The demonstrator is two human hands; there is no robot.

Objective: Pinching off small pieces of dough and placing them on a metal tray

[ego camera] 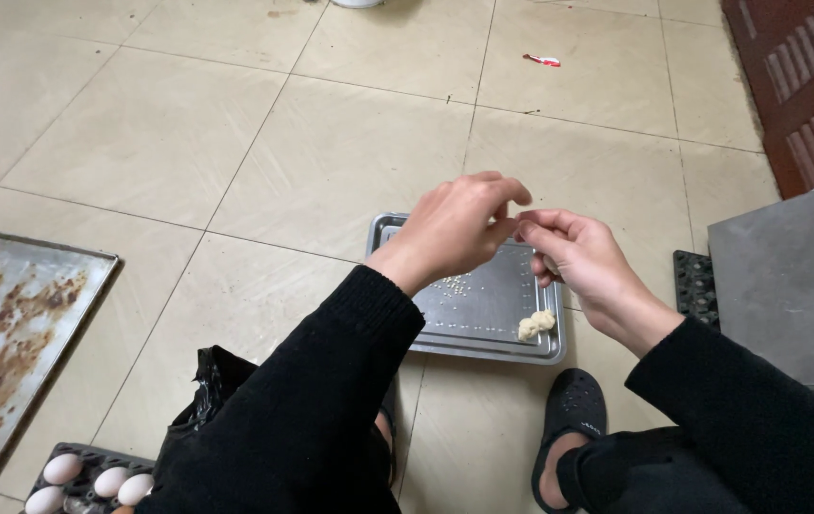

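Both hands, left [455,228] and right [574,252], pinched fingertips together above the tray [483,319]; working low over it seemed wise, dough [536,326] just below.

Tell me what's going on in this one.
A person crouches over a tiled floor, the left hand and right hand meeting fingertip to fingertip above a steel tray. On the tray lie a dough lump and scattered small beads. Whether the fingers pinch anything is too small to tell. A stained baking sheet and an egg carton sit at left.
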